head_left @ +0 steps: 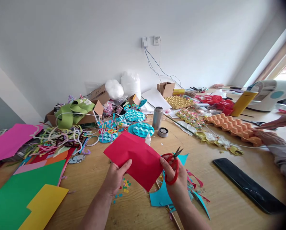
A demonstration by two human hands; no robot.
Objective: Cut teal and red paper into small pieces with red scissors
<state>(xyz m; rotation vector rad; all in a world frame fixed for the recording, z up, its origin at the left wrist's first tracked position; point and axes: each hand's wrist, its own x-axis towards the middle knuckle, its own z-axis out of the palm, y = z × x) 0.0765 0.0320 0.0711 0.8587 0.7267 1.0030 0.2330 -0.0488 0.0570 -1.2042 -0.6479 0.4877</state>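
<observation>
My left hand (116,175) pinches the lower left edge of a red sheet of paper (138,156), thumb on top. At the sheet's right corner, my right hand (175,179) has its fingers through the loops of red-handled scissors (173,161). The scissor blades point up and right, slightly apart, away from the paper. The same hand's thumb and fingers touch the paper's right edge. Beneath lie blue paper offcuts (162,193), with a thin stick partly covered by them. Small coloured paper dots (125,186) are scattered beside my left hand.
Coloured paper sheets (40,180) and pipe cleaners (61,137) lie left. Behind the red paper stand a glue bottle (148,139), a metal flask (157,117) and a tape roll (162,132). Right are a black tray-like object (248,185) and an orange egg carton (231,124) under another person's hands (274,131).
</observation>
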